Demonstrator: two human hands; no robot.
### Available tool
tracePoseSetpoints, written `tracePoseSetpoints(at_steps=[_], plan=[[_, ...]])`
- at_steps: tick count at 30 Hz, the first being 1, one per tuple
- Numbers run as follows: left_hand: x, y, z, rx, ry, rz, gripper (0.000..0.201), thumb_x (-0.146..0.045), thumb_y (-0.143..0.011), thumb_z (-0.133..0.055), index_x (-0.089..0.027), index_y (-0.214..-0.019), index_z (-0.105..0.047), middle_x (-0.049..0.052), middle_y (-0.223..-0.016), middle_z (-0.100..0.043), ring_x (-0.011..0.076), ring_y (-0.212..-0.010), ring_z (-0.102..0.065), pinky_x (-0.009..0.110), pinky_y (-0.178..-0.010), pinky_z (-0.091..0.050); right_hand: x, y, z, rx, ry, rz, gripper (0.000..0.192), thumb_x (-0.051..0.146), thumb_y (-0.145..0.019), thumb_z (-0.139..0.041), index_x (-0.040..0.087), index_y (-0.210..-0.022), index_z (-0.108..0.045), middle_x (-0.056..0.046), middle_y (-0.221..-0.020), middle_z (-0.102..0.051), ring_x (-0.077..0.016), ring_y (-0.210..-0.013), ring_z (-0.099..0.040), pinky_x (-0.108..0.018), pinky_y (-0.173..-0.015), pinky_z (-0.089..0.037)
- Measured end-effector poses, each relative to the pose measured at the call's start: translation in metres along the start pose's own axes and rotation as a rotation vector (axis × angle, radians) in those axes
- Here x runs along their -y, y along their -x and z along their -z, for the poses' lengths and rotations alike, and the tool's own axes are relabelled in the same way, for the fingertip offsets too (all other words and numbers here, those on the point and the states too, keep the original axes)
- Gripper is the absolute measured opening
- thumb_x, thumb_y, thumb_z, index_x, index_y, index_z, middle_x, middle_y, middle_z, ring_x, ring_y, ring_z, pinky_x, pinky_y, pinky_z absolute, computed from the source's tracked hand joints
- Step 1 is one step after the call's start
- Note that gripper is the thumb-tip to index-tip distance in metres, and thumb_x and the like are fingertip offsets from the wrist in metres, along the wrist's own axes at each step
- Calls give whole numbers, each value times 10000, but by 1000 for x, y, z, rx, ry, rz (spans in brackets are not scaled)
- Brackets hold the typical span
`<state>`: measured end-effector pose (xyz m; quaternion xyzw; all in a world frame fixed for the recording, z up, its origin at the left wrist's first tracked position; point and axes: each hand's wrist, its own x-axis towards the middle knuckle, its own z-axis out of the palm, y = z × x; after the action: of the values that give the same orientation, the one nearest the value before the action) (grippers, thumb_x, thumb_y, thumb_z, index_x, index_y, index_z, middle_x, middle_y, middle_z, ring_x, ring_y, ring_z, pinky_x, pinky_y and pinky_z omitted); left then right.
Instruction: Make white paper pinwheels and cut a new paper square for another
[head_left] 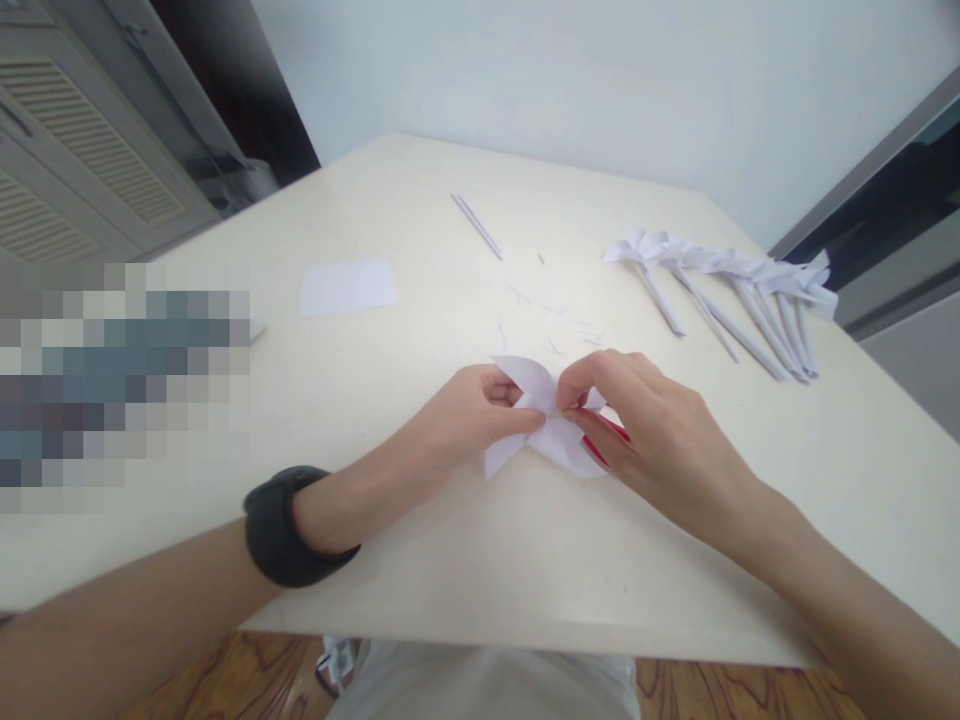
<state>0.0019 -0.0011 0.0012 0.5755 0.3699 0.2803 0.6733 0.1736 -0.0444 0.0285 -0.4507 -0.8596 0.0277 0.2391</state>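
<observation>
Our L hand pinches the white pinwheel mid-table, R hand clasping a red item, fingertips at the pinwheel's ctr. We've tabletop room btwn it & the front edge; other pinwheels line up nr the right edge, paper sheet well left.

Bare forearms angle inward as the left hand extends its thumb, fingers curled, and the right hand arches, thumb and forefinger pinched together.

White paper pinwheel; red object; black wristband; brown wood-grain floor.
</observation>
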Motion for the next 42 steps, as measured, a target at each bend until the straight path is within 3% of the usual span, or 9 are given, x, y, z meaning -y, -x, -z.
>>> tracePoseSetpoints(at_steps=[7,16,31,42], plan=[[2,0,1,-13,-25,-3,185,-100,-674,-519,-197,-780,-635,-19,-747,-625,127,-723,-589,198,-613,-427,1,2,-5,-7,101,68,115,74,-826,-495,177,-845,-447,10,-777,-519,-115,-691,-426,-239,-668,-335],[4,-1,2,-18,-28,-5,59,-203,-696,-572,-178,-746,-592,-18,-715,-599,138,-700,-572,219,-610,-429,7,1,-11,-76,411,242,165,11,-834,-414,151,-777,-483,-5,-673,-483,-142,-678,-451,-327,-729,-328],[3,-1,1,-142,-209,-72,102,-258,-690,-610,-174,-634,-619,-19,-720,-656,120,-663,-561,190,-555,-406,10,1,-14,-57,497,226,220,-45,-814,-369,162,-791,-441,-4,-695,-477,-143,-669,-401,-312,-654,-241],[4,-3,3,-132,-166,-86,83,-228,-694,-615,-177,-739,-662,-9,-818,-693,132,-735,-602,191,-605,-434,11,0,-17,-55,532,198,242,-43,-821,-323,164,-758,-433,-19,-680,-468,-160,-664,-395,-314,-647,-232]])
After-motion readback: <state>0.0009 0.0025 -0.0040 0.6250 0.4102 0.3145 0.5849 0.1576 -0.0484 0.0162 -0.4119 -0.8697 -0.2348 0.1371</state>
